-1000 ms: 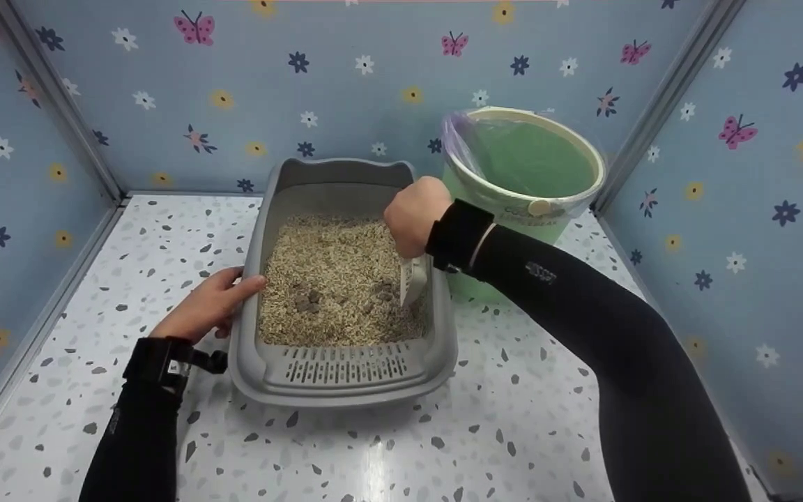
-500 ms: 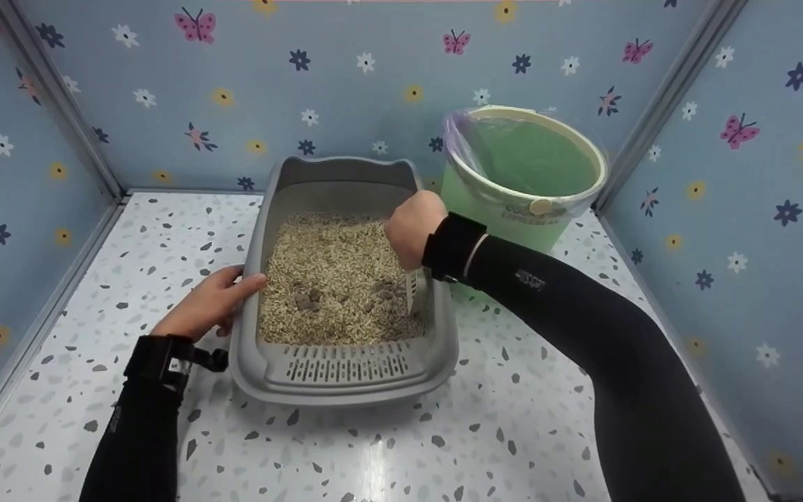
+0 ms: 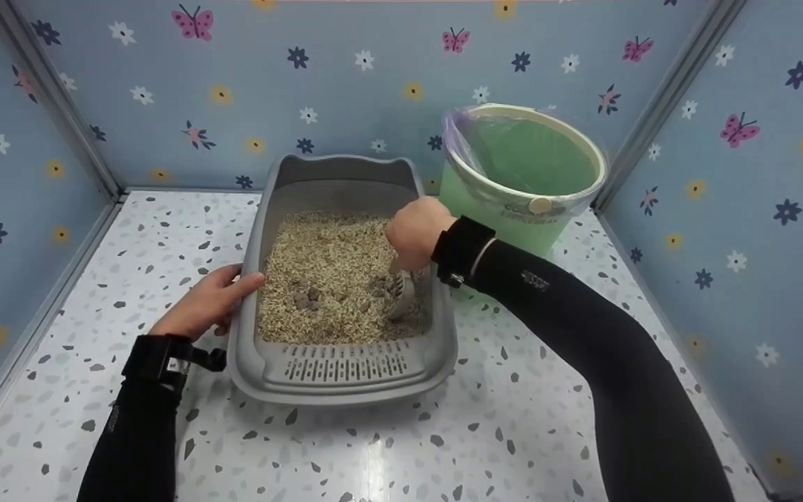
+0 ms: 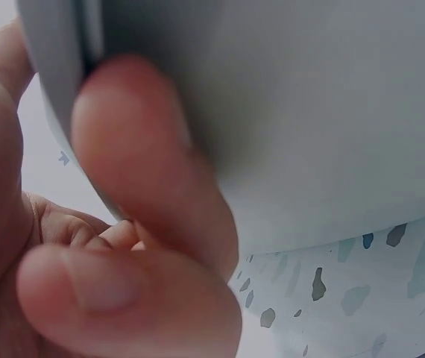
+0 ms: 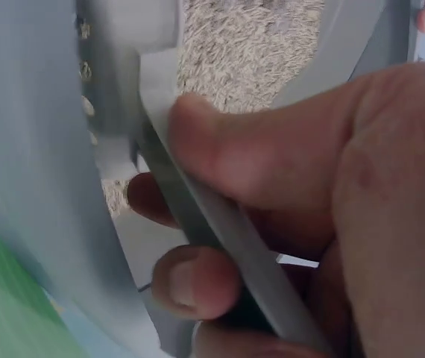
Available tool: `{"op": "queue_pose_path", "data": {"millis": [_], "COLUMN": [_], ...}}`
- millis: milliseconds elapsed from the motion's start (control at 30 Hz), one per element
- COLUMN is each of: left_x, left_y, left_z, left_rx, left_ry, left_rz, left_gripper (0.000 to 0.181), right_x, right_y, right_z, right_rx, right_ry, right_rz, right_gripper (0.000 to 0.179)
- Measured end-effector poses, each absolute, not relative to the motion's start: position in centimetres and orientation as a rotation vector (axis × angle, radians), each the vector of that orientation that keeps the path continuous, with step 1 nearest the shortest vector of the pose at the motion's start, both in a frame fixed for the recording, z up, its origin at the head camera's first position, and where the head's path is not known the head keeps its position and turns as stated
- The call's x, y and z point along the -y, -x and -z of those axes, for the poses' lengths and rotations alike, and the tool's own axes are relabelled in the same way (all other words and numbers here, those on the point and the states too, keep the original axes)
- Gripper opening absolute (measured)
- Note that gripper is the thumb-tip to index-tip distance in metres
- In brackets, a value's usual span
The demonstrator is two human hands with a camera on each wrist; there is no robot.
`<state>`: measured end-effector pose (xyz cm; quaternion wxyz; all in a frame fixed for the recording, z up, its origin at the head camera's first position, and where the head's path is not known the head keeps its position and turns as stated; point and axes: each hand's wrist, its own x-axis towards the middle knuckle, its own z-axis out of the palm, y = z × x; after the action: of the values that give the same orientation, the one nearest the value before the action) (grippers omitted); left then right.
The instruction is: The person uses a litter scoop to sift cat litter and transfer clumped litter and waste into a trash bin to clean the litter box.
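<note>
A grey litter box (image 3: 342,394) holds tan pellet litter (image 3: 328,244), with dark clumps (image 3: 306,298) at the near left and more at the right. My left hand (image 3: 203,305) grips the box's left rim, thumb over the top. In the left wrist view its curled fingers (image 4: 149,149) lie beneath the rim. My right hand (image 3: 417,233) holds a pale litter scoop (image 3: 405,298) above the box's right side. The scoop's head is down in the litter beside the right-hand clumps. In the right wrist view, thumb and fingers wrap the scoop handle (image 5: 231,231).
A green bin (image 3: 499,216) with a clear, purple-tinged liner (image 3: 459,132) stands close behind the box's right side. Flowered panels (image 3: 346,77) enclose the speckled tabletop (image 3: 513,425) at the back and both sides.
My right hand has come down slightly, and the scoop has turned from edge-on to tilted, its head lower in the litter at the right-hand clumps. The left hand keeps its place on the rim.
</note>
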<state>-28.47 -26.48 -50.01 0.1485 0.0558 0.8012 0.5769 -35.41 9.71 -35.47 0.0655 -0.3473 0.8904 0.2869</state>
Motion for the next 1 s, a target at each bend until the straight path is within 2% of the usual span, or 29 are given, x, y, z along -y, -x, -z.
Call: {"op": "queue_pose_path", "data": {"millis": [100, 333, 400, 1000], "left_x": [26.6, 26.6, 26.6, 26.6], "left_y": [28.5, 28.5, 28.5, 28.4], "left_z": [50.0, 50.2, 50.3, 50.0], "left_rx": [-2.311, -2.303, -2.306, -2.293], "left_ry": [-0.162, -0.152, -0.151, -0.175], "left_rz": [-1.651, -1.658, -1.653, -1.677], "left_gripper": [0.071, 0.074, 0.076, 0.072], "right_x": [-9.7, -10.0, -10.0, -10.6], "right_y": [35.8, 36.5, 36.6, 36.4], "right_z": [35.6, 35.8, 35.9, 35.6], "right_rx": [-2.698, -2.715, -2.719, -2.717], "right_ry": [1.069, 1.087, 1.079, 1.074], "right_rz": [-0.813, -0.697, -0.671, -0.454], "right_gripper": [0.063, 0.032, 0.029, 0.042]}}
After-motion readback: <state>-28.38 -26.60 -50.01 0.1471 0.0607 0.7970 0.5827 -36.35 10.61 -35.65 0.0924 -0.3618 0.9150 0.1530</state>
